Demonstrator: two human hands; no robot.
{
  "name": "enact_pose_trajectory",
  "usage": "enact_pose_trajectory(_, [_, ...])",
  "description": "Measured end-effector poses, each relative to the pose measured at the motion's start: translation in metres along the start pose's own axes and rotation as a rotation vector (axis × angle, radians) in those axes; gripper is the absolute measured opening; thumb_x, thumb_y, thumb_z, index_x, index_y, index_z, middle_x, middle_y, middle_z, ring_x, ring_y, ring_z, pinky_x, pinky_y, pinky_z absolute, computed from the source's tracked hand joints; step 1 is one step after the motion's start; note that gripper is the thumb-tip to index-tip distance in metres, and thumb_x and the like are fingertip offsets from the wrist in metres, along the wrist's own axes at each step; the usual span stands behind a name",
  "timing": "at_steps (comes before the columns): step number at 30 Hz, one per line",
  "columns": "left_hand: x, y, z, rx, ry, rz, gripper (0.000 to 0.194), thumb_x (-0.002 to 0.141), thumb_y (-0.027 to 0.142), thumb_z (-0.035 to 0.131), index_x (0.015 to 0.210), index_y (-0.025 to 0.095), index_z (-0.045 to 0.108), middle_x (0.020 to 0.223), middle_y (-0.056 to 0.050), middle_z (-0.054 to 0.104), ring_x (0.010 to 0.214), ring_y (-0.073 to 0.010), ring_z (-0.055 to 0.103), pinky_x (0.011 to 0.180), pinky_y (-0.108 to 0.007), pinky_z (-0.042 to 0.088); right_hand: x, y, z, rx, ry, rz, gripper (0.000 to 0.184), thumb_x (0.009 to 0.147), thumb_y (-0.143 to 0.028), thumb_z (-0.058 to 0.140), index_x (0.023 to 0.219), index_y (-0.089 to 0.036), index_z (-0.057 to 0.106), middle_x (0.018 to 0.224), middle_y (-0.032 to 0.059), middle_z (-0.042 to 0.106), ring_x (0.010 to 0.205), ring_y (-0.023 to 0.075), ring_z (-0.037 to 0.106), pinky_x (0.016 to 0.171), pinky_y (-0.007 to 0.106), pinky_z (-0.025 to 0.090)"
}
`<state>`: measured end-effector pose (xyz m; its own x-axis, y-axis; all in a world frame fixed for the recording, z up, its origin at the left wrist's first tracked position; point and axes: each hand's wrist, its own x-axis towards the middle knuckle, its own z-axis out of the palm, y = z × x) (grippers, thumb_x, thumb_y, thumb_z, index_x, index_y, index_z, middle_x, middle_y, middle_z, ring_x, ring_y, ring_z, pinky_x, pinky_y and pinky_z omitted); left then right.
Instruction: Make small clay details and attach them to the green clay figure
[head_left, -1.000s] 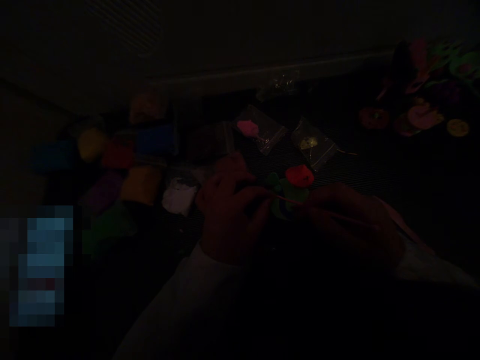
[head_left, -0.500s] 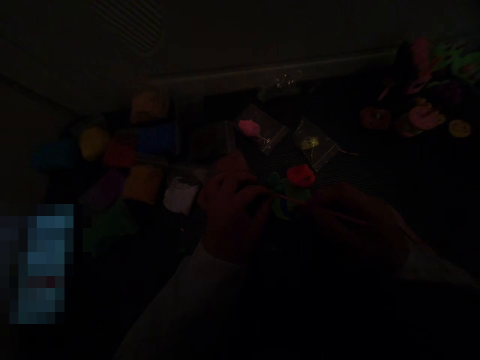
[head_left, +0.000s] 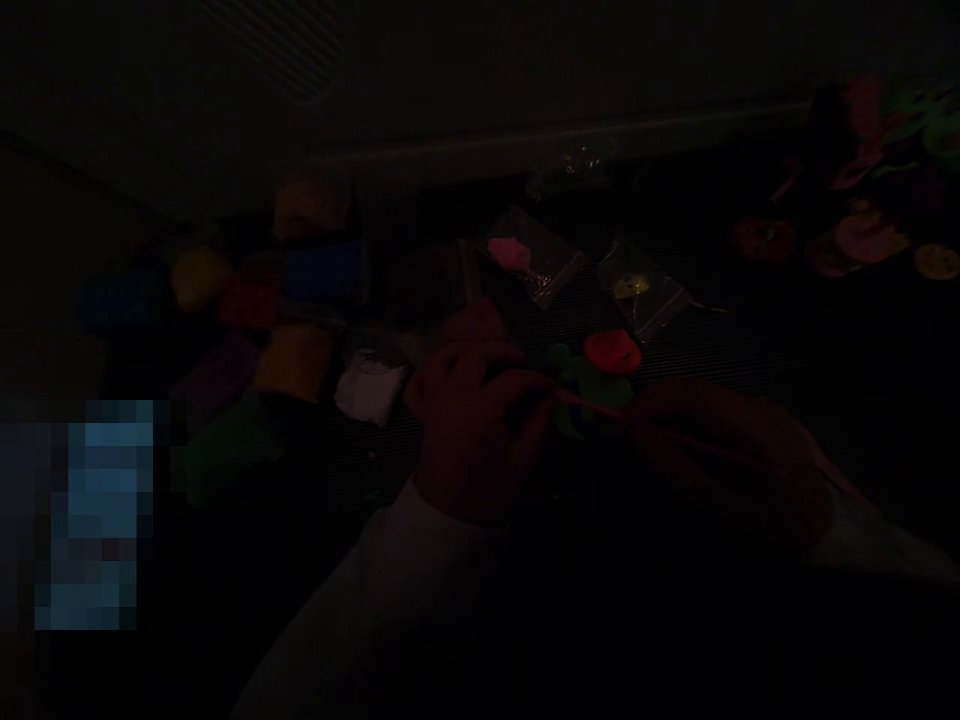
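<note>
In this gloom I could misjudge contact: my right hand (head_left: 720, 450) pinches a thin stick (head_left: 589, 402), its tip meeting the curled fingers of my left hand (head_left: 476, 430), whose grip I cannot tell. The green piece (head_left: 607, 387) lies at about two o'clock from that hand, the red piece (head_left: 611, 352) at its twelve. If the stick slips or dips, it could dent the green piece, which looks soft.

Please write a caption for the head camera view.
In dim light, two hands work with a thin stick over a green piece beside a red one.
</note>
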<state>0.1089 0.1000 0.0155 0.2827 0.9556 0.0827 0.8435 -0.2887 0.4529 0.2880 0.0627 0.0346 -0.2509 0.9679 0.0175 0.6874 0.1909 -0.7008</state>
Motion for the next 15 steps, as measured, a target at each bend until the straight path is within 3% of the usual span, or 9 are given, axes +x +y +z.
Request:
enact_pose_trajectory(12, [-0.0011, 0.0010, 0.0015, 0.003, 0.003, 0.001, 0.014, 0.069, 0.033, 0.054, 0.080, 0.029, 0.062, 0.100, 0.001, 0.057, 0.103, -0.0235, 0.043, 0.087, -0.045, 0.029, -0.0008, 0.0025, 0.0046, 0.003, 0.012, -0.057, 0.013, 0.073, -0.020, 0.051, 0.085, -0.025, 0.053, 0.074, -0.0048, 0.061, 0.062, 0.0093, 0.057, 0.055, 0.020, 0.045])
enact_pose_trajectory(15, [-0.0018, 0.0015, 0.0022, 0.004, 0.016, -0.015, 0.013, 0.068, 0.034, 0.054, 0.078, 0.029, 0.062, 0.099, 0.001, 0.057, 0.104, -0.0235, 0.042, 0.087, -0.045, 0.028, -0.0042, 0.0011, 0.0026, 0.069, 0.081, -0.029, 0.012, 0.077, -0.024, 0.048, 0.087, -0.027, 0.053, 0.080, -0.0054, 0.060, 0.069, 0.0088, 0.057, 0.057, 0.019, 0.045])
